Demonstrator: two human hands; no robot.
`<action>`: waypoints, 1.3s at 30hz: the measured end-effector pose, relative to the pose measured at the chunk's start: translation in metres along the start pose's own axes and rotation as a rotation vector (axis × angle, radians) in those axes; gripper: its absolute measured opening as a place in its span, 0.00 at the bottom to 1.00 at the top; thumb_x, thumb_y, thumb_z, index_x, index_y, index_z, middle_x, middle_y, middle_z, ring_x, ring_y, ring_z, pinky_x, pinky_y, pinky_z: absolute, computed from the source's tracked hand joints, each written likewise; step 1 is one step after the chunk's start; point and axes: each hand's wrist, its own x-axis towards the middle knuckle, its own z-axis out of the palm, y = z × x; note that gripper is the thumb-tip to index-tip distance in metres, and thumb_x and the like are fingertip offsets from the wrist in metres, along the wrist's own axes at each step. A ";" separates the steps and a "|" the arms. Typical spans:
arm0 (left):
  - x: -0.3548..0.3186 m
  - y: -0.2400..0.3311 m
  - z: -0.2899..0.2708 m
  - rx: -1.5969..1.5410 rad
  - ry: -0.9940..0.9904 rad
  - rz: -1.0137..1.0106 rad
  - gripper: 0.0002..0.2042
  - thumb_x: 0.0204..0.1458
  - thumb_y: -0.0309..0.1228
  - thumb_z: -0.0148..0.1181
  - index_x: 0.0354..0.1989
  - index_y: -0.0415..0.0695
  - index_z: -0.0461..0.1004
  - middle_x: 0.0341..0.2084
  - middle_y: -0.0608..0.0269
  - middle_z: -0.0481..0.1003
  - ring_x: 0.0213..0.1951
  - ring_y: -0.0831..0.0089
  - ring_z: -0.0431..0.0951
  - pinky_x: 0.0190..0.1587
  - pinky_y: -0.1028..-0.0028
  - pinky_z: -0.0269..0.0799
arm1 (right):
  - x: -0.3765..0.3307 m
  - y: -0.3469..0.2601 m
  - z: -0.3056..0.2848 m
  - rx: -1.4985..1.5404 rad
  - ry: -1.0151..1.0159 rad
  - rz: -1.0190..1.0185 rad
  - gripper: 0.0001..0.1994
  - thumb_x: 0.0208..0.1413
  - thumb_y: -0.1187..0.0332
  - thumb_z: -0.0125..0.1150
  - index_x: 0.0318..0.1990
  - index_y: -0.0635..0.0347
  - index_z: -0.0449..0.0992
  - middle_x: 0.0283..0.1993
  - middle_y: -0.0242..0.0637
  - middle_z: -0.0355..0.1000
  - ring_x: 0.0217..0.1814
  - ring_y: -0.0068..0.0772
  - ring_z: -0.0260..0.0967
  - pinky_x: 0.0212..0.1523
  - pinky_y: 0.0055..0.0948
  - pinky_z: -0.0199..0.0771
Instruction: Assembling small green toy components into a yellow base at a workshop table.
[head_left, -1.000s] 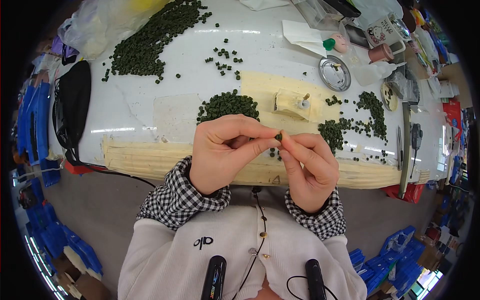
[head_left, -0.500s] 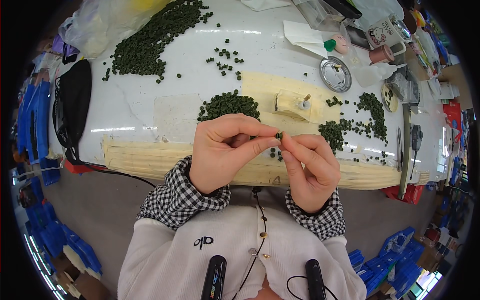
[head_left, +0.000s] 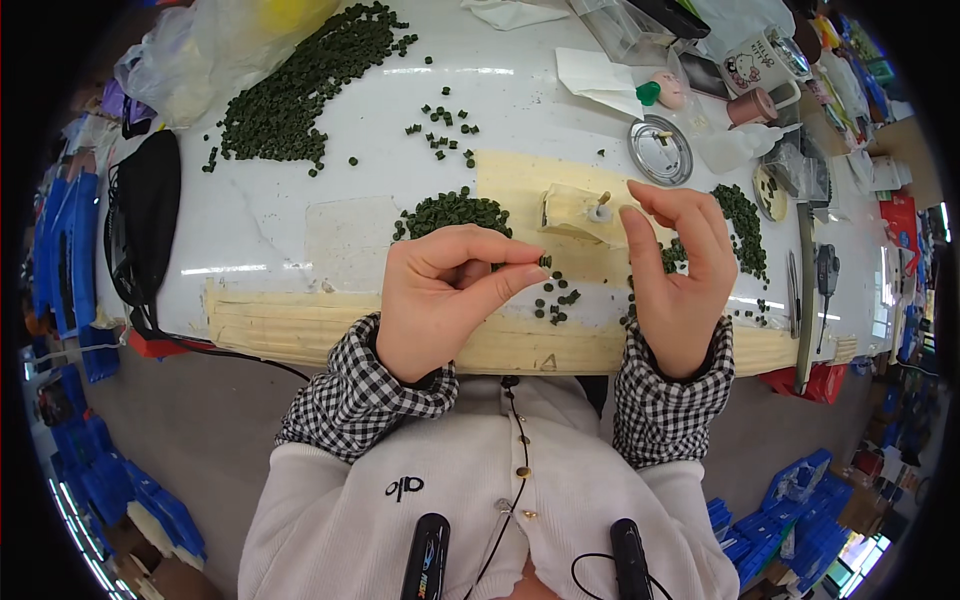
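Note:
Between the thumb and index finger of my left hand [head_left: 432,300] is a small dark green spool-shaped piece [head_left: 545,262]. My right hand [head_left: 688,268] is raised off to the right, its thumb and index finger apart with nothing visible between them. Just left of those fingertips stands a tape-covered block [head_left: 572,214] with a short brown peg and a pale round collar on it. Behind my left hand lies a pile of the same green pieces [head_left: 455,212]. Several loose ones [head_left: 557,300] are scattered between my hands, and my right hand partly covers another group.
A larger heap of green pieces [head_left: 290,100] spreads at the back left beside a clear plastic bag [head_left: 190,70]. Toward the right are a round metal dish [head_left: 660,150], a squeeze bottle [head_left: 742,150], a mug [head_left: 757,68] and tweezers [head_left: 793,290]. A black mask-like cloth [head_left: 145,210] lies far left.
My right hand has let go of the green piece and moved right and up, toward the taped block, its fingers opening. My left hand keeps its pinch on the piece, almost in place.

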 end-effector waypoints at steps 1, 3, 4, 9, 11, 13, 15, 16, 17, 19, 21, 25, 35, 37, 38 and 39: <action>0.000 0.000 0.000 -0.004 0.002 -0.003 0.09 0.44 0.14 0.63 0.35 0.35 0.78 0.23 0.68 0.72 0.24 0.86 0.65 0.27 0.84 0.62 | 0.005 0.005 0.003 -0.064 -0.023 -0.052 0.09 0.45 0.77 0.65 0.36 0.63 0.77 0.32 0.38 0.69 0.34 0.35 0.66 0.36 0.28 0.66; 0.001 0.000 0.001 -0.015 0.007 -0.009 0.09 0.44 0.14 0.63 0.36 0.35 0.78 0.21 0.70 0.71 0.23 0.87 0.64 0.27 0.85 0.62 | 0.008 0.010 0.008 -0.123 -0.053 -0.102 0.07 0.45 0.76 0.66 0.33 0.63 0.76 0.30 0.37 0.68 0.34 0.37 0.65 0.35 0.31 0.65; 0.001 0.000 0.001 -0.020 0.014 -0.014 0.09 0.44 0.14 0.63 0.36 0.35 0.78 0.21 0.71 0.70 0.23 0.87 0.63 0.27 0.85 0.61 | 0.008 0.011 0.012 -0.115 -0.061 -0.100 0.07 0.44 0.75 0.66 0.32 0.62 0.76 0.30 0.37 0.68 0.34 0.38 0.64 0.35 0.32 0.64; 0.001 -0.006 0.002 -0.060 0.031 0.013 0.08 0.44 0.19 0.66 0.34 0.38 0.80 0.23 0.72 0.75 0.19 0.92 0.58 0.21 0.87 0.52 | 0.007 0.011 0.010 -0.125 -0.078 -0.126 0.06 0.44 0.76 0.66 0.30 0.62 0.76 0.29 0.36 0.68 0.32 0.36 0.65 0.33 0.30 0.65; 0.001 -0.007 0.002 -0.072 0.028 0.021 0.08 0.44 0.19 0.66 0.34 0.38 0.80 0.23 0.72 0.75 0.19 0.92 0.58 0.21 0.87 0.52 | 0.007 -0.004 0.000 -0.076 0.080 -0.100 0.07 0.43 0.78 0.67 0.32 0.63 0.77 0.30 0.36 0.69 0.32 0.34 0.66 0.33 0.28 0.66; 0.001 -0.006 0.002 -0.083 0.030 0.004 0.08 0.44 0.19 0.66 0.34 0.38 0.80 0.23 0.71 0.75 0.19 0.92 0.58 0.21 0.87 0.52 | 0.003 -0.017 -0.011 0.004 0.195 -0.098 0.08 0.43 0.80 0.67 0.34 0.64 0.78 0.31 0.37 0.70 0.32 0.31 0.68 0.33 0.24 0.67; 0.000 -0.006 0.002 -0.086 0.029 -0.003 0.07 0.44 0.19 0.66 0.34 0.38 0.80 0.24 0.71 0.75 0.19 0.92 0.58 0.21 0.87 0.52 | 0.003 -0.026 -0.016 0.148 0.086 -0.138 0.06 0.45 0.80 0.65 0.33 0.66 0.76 0.32 0.38 0.71 0.33 0.31 0.68 0.34 0.25 0.67; 0.001 -0.006 0.003 -0.085 0.026 0.004 0.07 0.44 0.19 0.66 0.33 0.38 0.80 0.24 0.71 0.76 0.19 0.92 0.58 0.21 0.87 0.51 | 0.003 -0.025 -0.014 0.213 0.031 -0.132 0.05 0.47 0.80 0.64 0.33 0.67 0.75 0.33 0.39 0.71 0.33 0.31 0.68 0.34 0.25 0.68; 0.001 -0.006 0.003 -0.084 0.023 0.011 0.07 0.44 0.19 0.66 0.33 0.38 0.80 0.24 0.71 0.76 0.19 0.91 0.58 0.21 0.87 0.51 | 0.003 -0.021 -0.009 0.277 -0.025 -0.125 0.05 0.49 0.79 0.63 0.33 0.67 0.74 0.33 0.39 0.71 0.33 0.30 0.69 0.34 0.24 0.69; 0.001 -0.006 0.003 -0.068 0.015 0.022 0.07 0.44 0.19 0.66 0.33 0.39 0.80 0.24 0.70 0.76 0.19 0.91 0.58 0.21 0.87 0.51 | -0.001 -0.021 -0.002 0.434 -0.089 -0.055 0.04 0.52 0.78 0.60 0.34 0.68 0.73 0.34 0.40 0.71 0.34 0.29 0.71 0.35 0.23 0.71; 0.001 -0.005 0.002 -0.047 0.004 0.014 0.08 0.44 0.17 0.65 0.34 0.37 0.80 0.24 0.70 0.75 0.21 0.89 0.60 0.23 0.86 0.55 | -0.005 -0.025 0.004 0.617 -0.107 0.073 0.03 0.55 0.78 0.57 0.35 0.68 0.71 0.35 0.41 0.71 0.34 0.28 0.72 0.35 0.22 0.73; 0.000 -0.002 0.001 -0.025 -0.025 0.004 0.09 0.45 0.13 0.62 0.35 0.35 0.78 0.24 0.68 0.73 0.25 0.85 0.66 0.28 0.83 0.63 | -0.006 -0.024 0.009 0.596 -0.148 0.051 0.03 0.56 0.79 0.56 0.36 0.69 0.71 0.34 0.40 0.71 0.32 0.28 0.74 0.34 0.23 0.75; 0.000 -0.004 0.000 -0.028 -0.036 0.013 0.09 0.45 0.13 0.62 0.36 0.35 0.78 0.28 0.64 0.75 0.28 0.83 0.70 0.29 0.83 0.64 | -0.004 -0.023 0.001 0.455 -0.299 -0.001 0.05 0.60 0.74 0.50 0.39 0.69 0.67 0.37 0.41 0.68 0.37 0.29 0.73 0.40 0.23 0.74; 0.000 -0.003 0.001 -0.022 -0.029 0.009 0.09 0.45 0.13 0.62 0.35 0.35 0.78 0.27 0.65 0.75 0.27 0.84 0.70 0.29 0.84 0.64 | -0.005 -0.024 0.008 0.522 -0.176 0.005 0.02 0.55 0.79 0.57 0.34 0.69 0.71 0.32 0.39 0.71 0.31 0.28 0.73 0.32 0.21 0.74; 0.000 -0.002 0.001 -0.018 -0.025 0.007 0.09 0.45 0.13 0.62 0.35 0.35 0.78 0.27 0.65 0.75 0.27 0.84 0.69 0.28 0.84 0.64 | -0.005 -0.024 0.008 0.555 -0.159 0.041 0.02 0.55 0.79 0.56 0.34 0.69 0.71 0.32 0.38 0.71 0.32 0.28 0.73 0.33 0.21 0.74; 0.000 -0.002 0.001 -0.010 -0.020 0.005 0.09 0.44 0.14 0.63 0.35 0.35 0.78 0.27 0.66 0.74 0.26 0.84 0.69 0.28 0.84 0.63 | -0.006 -0.025 0.007 0.588 -0.141 0.077 0.02 0.56 0.78 0.56 0.35 0.69 0.71 0.33 0.38 0.71 0.32 0.27 0.73 0.34 0.21 0.74</action>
